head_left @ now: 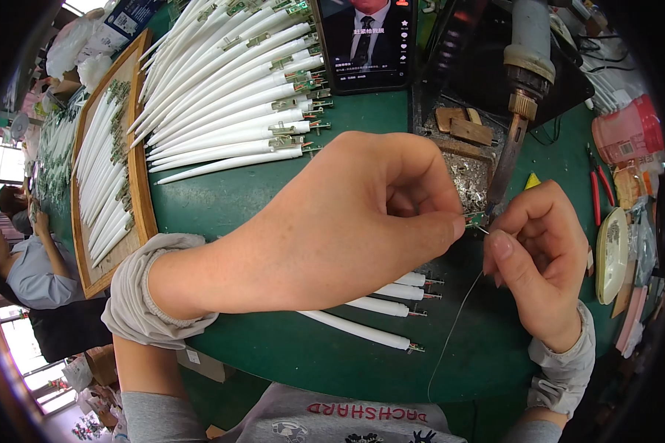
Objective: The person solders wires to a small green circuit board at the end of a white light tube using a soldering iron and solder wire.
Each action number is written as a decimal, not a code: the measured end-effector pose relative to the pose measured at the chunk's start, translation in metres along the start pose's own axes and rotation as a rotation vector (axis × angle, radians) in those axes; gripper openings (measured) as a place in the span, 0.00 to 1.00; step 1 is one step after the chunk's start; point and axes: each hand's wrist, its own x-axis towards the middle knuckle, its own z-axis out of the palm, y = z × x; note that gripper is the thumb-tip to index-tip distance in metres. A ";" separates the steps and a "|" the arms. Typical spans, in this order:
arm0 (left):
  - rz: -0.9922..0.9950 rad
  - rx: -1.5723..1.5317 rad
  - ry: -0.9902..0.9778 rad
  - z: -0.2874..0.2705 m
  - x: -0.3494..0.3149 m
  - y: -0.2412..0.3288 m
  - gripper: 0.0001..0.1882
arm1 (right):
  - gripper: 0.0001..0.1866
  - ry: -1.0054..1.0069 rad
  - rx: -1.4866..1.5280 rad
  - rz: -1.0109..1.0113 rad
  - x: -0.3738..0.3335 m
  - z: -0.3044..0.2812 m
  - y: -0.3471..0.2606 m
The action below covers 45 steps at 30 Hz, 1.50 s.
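Note:
My left hand reaches across the bench with thumb and forefinger pinched on a small green circuit board; most of the board is hidden behind the fingers. Just above it, the tip of a soldering iron points downward, touching or very near the board. My right hand is closed on a thin solder wire, whose end meets the board under the tip. The wire's slack trails toward my lap. Below my left wrist lie several white tapered tubes with small boards and wires at their ends.
A large pile of similar white tubes lies at the back left, beside a wood-framed tray. A phone stands behind. Wooden blocks, red-handled pliers and an oval dish are rightward. Another person sits far left.

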 end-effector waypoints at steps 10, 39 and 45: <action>0.082 -0.055 -0.047 0.000 -0.001 -0.002 0.04 | 0.09 0.067 0.007 -0.078 -0.003 0.001 0.002; 0.387 0.405 -0.063 0.013 -0.019 -0.016 0.06 | 0.06 -0.049 0.120 -0.090 0.004 0.003 0.025; 0.873 0.890 0.106 0.025 -0.026 -0.050 0.12 | 0.06 -0.051 0.100 -0.070 0.001 0.003 0.022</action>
